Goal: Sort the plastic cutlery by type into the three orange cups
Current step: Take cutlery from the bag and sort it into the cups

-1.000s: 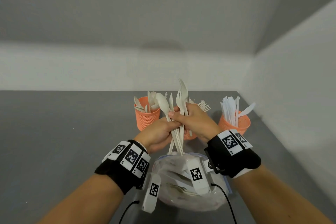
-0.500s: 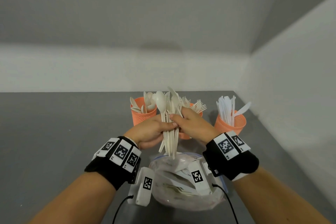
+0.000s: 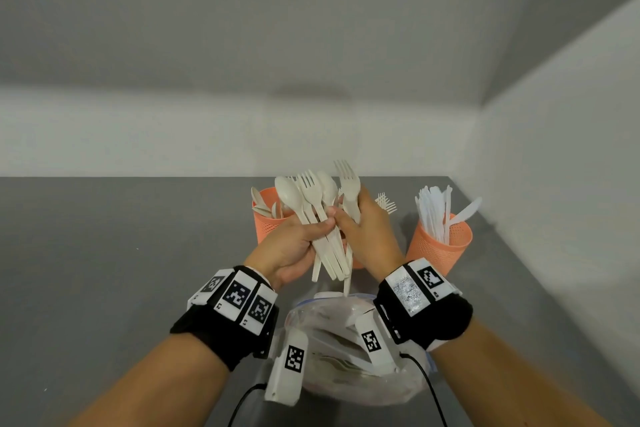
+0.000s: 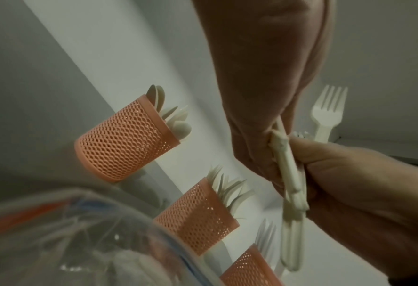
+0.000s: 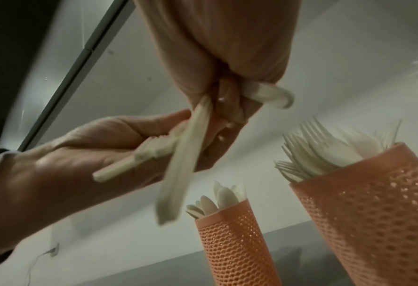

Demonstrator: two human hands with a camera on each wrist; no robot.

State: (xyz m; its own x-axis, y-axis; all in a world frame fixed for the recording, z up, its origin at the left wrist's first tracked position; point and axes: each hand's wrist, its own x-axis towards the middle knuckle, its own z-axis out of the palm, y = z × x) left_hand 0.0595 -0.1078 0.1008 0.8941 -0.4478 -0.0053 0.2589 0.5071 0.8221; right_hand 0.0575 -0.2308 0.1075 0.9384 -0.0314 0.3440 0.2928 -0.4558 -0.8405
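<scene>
My left hand (image 3: 298, 246) grips a bundle of cream spoons and forks (image 3: 311, 204) upright above the table. Right beside it, my right hand (image 3: 363, 229) pinches a single fork (image 3: 349, 187), held a little apart from the bundle. Behind the hands stand three orange mesh cups. The left cup (image 3: 265, 225) holds spoons, the middle cup (image 4: 198, 216) holds forks and is mostly hidden in the head view, and the right cup (image 3: 440, 246) holds white knives. The right wrist view shows the fork's handle (image 5: 178, 174) crossing the bundle (image 5: 142, 156).
A clear plastic bag (image 3: 346, 340) with more cutlery lies on the grey table (image 3: 104, 270) just below my wrists. White walls close the table at the back and right. Cables run from the wrist cameras toward me.
The right hand has drawn one fork out of the bundle to the right. The bundle in the left hand now fans out more and leans left.
</scene>
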